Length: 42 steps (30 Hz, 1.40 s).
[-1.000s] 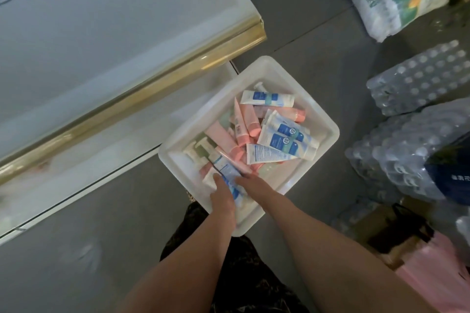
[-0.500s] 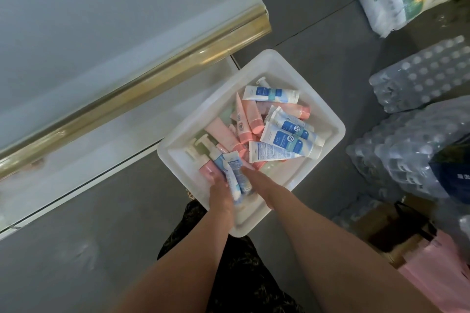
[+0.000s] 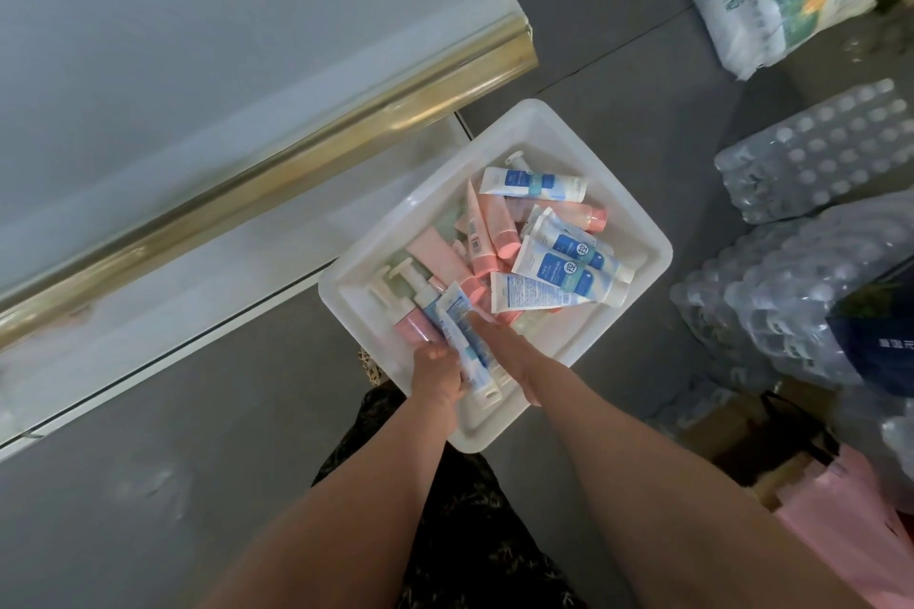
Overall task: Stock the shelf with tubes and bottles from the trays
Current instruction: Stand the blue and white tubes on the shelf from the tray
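White moulded plastic forms the square tray (image 3: 638, 232), round-cornered and smooth-walled, set on the grey floor (image 3: 163, 485) at the centre of the view. Soft squeezable tubes are heaped inside it: glossy pink tubes (image 3: 482, 237) toward 11 o'clock of the heap, white-and-blue printed tubes (image 3: 569, 270) toward 2 o'clock. Pump bottles (image 3: 413, 309), one pink, are seen lying at the tray's 8 o'clock side. A white metal shelf (image 3: 198, 64) with a brassy, reflective front strip is seen at 10 o'clock of the tray. Shrink-wrapped water bottle packs (image 3: 801, 292), crinkled and translucent, are stacked at 3 o'clock. Both forearms are stretched down from 6 o'clock. A bundle of white-and-blue tubes (image 3: 467, 351) is gripped by the left hand (image 3: 437, 373), fingers curled around it. The right hand (image 3: 509, 351) is laid against the same bundle, its fingers largely hidden, so its grip cannot be told.
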Tool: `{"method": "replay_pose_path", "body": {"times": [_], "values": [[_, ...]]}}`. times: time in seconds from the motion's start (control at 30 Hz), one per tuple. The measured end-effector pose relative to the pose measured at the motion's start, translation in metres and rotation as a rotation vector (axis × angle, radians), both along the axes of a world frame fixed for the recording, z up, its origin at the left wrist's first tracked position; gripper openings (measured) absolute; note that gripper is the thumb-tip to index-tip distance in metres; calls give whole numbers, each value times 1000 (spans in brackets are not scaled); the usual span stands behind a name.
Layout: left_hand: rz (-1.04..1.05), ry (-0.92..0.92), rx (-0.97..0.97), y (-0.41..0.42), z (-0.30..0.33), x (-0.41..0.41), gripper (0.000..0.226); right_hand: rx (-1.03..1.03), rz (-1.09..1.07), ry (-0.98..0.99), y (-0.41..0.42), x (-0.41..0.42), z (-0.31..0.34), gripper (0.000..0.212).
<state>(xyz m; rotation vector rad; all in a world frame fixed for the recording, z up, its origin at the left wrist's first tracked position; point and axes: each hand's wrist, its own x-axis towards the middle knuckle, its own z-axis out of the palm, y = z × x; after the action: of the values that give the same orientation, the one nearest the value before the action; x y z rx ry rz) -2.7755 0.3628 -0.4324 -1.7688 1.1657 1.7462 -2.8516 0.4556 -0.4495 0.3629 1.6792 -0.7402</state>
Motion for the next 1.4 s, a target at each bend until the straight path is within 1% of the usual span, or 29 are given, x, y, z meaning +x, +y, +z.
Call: {"method": "replay_pose_path", "body": {"times": [0.1, 0.13, 0.17, 0.2, 0.23, 0.3, 0.37, 0.43, 0.5, 0.57, 0.6, 0.67, 0.7, 0.73, 0.8, 0.83, 0.9, 0.93, 1.07, 1.17, 1.23, 1.33, 1.4], "values": [[-51, 59, -16, -4, 14, -1, 16, -93, -146, -54, -10, -8, 41, 69], [-54, 65, -24, -7, 18, -3, 16, -116, -186, -68, -9, -8, 47, 65], [-43, 71, -21, -10, 20, -3, 19, -144, -220, -84, -9, -8, 52, 71], [-16, 76, 25, -13, 29, -6, 23, -174, -249, -98, -8, -9, 57, 80], [41, 82, 75, -17, 37, -9, 26, -200, -283, -104, -9, -9, 61, 83], [149, 125, 202, -24, 53, -14, 29, -232, -369, -89, -9, -14, 75, 67], [207, 194, 274, -31, 75, -21, 29, -279, -420, -68, -10, -22, 90, 54], [237, 257, 301, -36, 89, -26, 30, -318, -451, -46, -14, -29, 109, 49], [237, 319, 316, -40, 107, -29, 30, -339, -467, -26, -21, -37, 131, 49], [223, 417, 271, -42, 120, -32, 33, -381, -476, 5, -27, -44, 148, 51], [206, 477, 225, -44, 128, -35, 39, -406, -476, 33, -31, -48, 158, 51], [193, 595, 147, -50, 144, -40, 61, -462, -488, 87, -39, -54, 177, 47], [178, 627, 116, -54, 152, -42, 68, -481, -486, 113, -42, -59, 185, 42], [163, 639, 86, -56, 166, -43, 64, -491, -479, 132, -46, -62, 195, 37], [177, 636, 66, -63, 187, -46, 46, -503, -485, 145, -55, -70, 212, 24], [190, 628, 42, -68, 195, -47, 47, -516, -487, 154, -59, -73, 220, 17], [197, 626, -43, -80, 212, -49, 60, -563, -474, 187, -70, -78, 238, 11], [192, 658, -58, -85, 221, -49, 59, -597, -475, 208, -75, -78, 249, 13], [196, 834, -88, -103, 269, -48, 45, -783, -435, 285, -91, -80, 289, 33], [149, 927, -130, -124, 299, -51, 42, -916, -410, 322, -104, -83, 321, 44], [132, 949, -155, -143, 323, -54, 38, -960, -417, 372, -115, -84, 344, 44], [99, 1009, -177, -173, 356, -57, 34, -992, -405, 442, -138, -84, 369, 51], [81, 1044, -189, -194, 374, -57, 31, -1010, -406, 483, -159, -81, 383, 52]]}}
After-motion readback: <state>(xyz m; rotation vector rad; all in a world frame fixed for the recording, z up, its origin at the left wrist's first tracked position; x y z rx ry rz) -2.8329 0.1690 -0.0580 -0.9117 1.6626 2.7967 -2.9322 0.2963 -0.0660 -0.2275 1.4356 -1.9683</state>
